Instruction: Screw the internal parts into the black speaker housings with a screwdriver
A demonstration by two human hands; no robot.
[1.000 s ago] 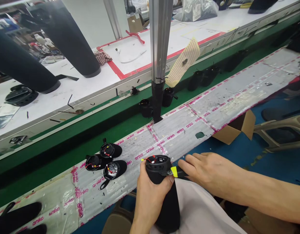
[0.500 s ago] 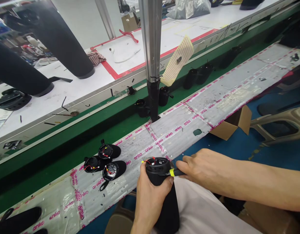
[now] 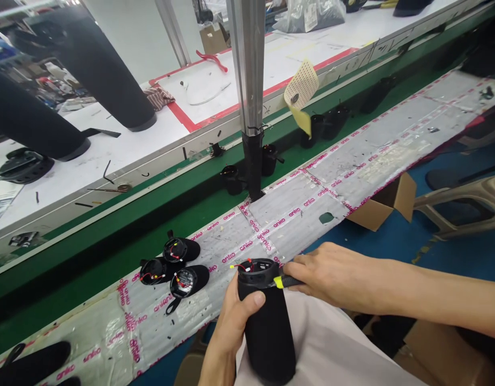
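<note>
A black fabric-covered cylinder [image 3: 269,335] stands tilted against my lap, its open ring end facing up with red wires and small yellow and white connectors sticking out. Wrapped round its left side, my left hand [image 3: 235,316] has its thumb across the front below the ring. My right hand [image 3: 312,271] grips a black and yellow tool [image 3: 285,281], whose tip meets the right side of the ring. On the bench to the left lie three similar black cylinders [image 3: 197,279] with open ends and wires.
A metal post [image 3: 249,80] rises beyond the bench strip covered in printed tape [image 3: 287,220]. Behind it runs a green conveyor [image 3: 122,230] holding more cylinders. An open cardboard box [image 3: 372,212] and a chair [image 3: 460,209] are at the right.
My left thumb has shifted left and down on the cylinder. My right hand and the tool have moved slightly left. The hanging yellow sheet by the post has swung round.
</note>
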